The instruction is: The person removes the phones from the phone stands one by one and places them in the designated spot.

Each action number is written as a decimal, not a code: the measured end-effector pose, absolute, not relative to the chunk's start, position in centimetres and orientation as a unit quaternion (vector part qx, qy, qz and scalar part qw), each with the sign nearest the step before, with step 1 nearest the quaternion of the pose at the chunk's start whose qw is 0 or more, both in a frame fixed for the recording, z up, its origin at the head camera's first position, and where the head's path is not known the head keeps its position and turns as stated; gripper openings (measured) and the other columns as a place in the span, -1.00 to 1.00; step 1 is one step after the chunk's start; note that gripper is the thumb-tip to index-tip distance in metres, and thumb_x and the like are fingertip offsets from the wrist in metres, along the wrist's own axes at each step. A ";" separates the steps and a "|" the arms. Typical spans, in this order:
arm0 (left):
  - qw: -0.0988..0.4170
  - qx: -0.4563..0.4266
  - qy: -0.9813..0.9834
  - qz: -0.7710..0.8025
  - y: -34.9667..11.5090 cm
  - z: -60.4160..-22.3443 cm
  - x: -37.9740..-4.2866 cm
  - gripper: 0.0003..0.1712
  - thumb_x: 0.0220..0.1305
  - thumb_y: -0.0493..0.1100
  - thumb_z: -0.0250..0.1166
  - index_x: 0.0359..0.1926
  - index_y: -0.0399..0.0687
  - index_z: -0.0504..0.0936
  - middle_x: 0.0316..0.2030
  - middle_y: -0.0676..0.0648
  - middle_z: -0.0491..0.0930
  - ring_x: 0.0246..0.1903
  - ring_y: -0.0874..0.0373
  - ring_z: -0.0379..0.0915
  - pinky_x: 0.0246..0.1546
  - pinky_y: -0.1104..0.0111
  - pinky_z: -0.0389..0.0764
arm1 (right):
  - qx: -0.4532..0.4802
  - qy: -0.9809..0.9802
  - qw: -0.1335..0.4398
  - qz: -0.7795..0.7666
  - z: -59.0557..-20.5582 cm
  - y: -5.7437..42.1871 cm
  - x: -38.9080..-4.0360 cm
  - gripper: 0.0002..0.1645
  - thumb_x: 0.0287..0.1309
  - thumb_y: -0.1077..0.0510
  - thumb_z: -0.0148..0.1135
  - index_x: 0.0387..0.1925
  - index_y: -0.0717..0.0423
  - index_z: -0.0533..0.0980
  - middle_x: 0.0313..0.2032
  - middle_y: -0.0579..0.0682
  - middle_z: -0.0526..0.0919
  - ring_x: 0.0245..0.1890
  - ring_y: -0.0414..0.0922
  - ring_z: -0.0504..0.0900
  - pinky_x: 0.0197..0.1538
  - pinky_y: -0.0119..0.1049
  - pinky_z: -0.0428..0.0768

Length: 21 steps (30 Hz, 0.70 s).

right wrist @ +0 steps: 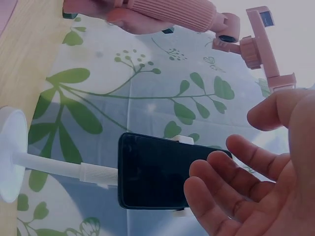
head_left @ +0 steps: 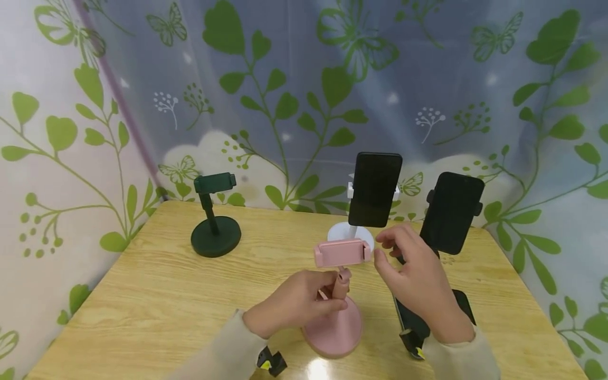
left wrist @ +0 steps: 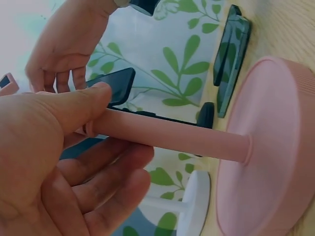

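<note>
A pink phone stand (head_left: 332, 332) rises from its round base near the front of the table. My left hand (head_left: 299, 301) grips its post just below the joint, thumb and fingers on either side, as the left wrist view shows. The stand's clamp (head_left: 343, 253) holds no phone. To the right of that clamp is my right hand (head_left: 418, 274), its fingers loosely bent and apart from it. In the right wrist view nothing lies in that hand (right wrist: 246, 191), and its thumb is near the clamp's end (right wrist: 281, 81).
Behind the pink stand, a white stand (head_left: 338, 232) carries a black phone (head_left: 375, 192). Further right, a dark stand holds another phone (head_left: 452, 214). Dark phones (head_left: 412, 316) lie beneath my right forearm. A dark green stand (head_left: 216, 237) occupies the back left. A patterned curtain (head_left: 285, 105) hangs behind the table.
</note>
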<state>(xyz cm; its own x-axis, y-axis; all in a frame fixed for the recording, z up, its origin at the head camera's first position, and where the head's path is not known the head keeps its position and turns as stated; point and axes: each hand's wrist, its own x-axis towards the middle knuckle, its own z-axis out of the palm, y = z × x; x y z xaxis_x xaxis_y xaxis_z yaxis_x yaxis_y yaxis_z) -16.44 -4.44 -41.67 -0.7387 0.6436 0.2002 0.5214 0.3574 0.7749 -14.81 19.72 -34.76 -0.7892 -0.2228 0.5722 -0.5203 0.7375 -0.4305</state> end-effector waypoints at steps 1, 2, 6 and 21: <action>0.070 0.357 0.820 0.442 -4.4 -41.7 -16.5 -0.86 0.40 0.00 0.41 -0.13 0.18 0.62 -0.30 0.27 0.68 -0.27 0.47 0.60 -0.16 0.47 0.65 | 0.205 -0.899 0.248 0.297 -34.8 19.7 -14.9 -0.82 0.30 0.24 0.32 -0.08 0.08 0.57 -0.14 -0.05 0.60 -0.20 -0.18 0.53 -0.18 -0.16 0.64; 0.071 0.358 0.820 0.441 -4.4 -41.7 -16.5 -0.86 0.40 0.01 0.40 -0.13 0.18 0.62 -0.30 0.27 0.68 -0.26 0.47 0.60 -0.16 0.48 0.64 | 0.204 -0.900 0.245 0.297 -34.9 19.7 -14.9 -0.82 0.31 0.24 0.32 -0.08 0.08 0.57 -0.14 -0.05 0.60 -0.19 -0.18 0.54 -0.17 -0.17 0.64; 0.070 0.359 0.823 0.435 -4.5 -41.6 -16.6 -0.86 0.40 0.02 0.40 -0.14 0.17 0.63 -0.29 0.26 0.69 -0.27 0.47 0.59 -0.18 0.51 0.63 | 0.203 -0.902 0.240 0.294 -35.0 19.8 -15.1 -0.83 0.31 0.23 0.32 -0.08 0.07 0.57 -0.14 -0.07 0.60 -0.19 -0.18 0.54 -0.17 -0.17 0.65; 0.018 0.330 0.852 0.406 -5.4 -41.8 -18.5 -0.84 0.43 0.05 0.36 -0.11 0.14 0.64 -0.26 0.15 0.74 -0.25 0.37 0.63 -0.19 0.44 0.66 | 0.188 -0.908 0.227 0.297 -34.7 19.9 -15.0 -0.85 0.32 0.22 0.29 -0.09 0.02 0.57 -0.12 -0.08 0.60 -0.21 -0.15 0.54 -0.17 -0.11 0.65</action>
